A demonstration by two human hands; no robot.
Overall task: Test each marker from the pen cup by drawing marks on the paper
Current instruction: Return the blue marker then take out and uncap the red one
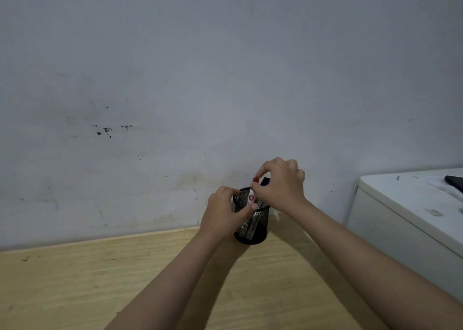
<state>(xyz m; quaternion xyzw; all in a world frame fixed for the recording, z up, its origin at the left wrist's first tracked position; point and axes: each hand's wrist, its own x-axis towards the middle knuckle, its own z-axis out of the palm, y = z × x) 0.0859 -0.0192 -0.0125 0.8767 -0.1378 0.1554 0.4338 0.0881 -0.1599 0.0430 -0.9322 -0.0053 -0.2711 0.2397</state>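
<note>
Right hand [280, 183]: fingertips pinching red-capped marker [251, 195] at its top, marker upright in cup. Left hand [221, 215]: wrapped around cup [253, 225], thumb on rim. Cup: black mesh, standing on desk [100, 279] near wall [200, 79]. Blue marker [266, 181] behind right hand.

Both bare forearms reach forward and converge at centre frame. The left hand [221, 213] curls sideways, thumb pointing right, fingers [226, 192] bent in a cupping grasp. The right hand [280, 183] arches just above it, wrist raised, thumb and forefinger pinched together, remaining fingers tucked back.
</note>
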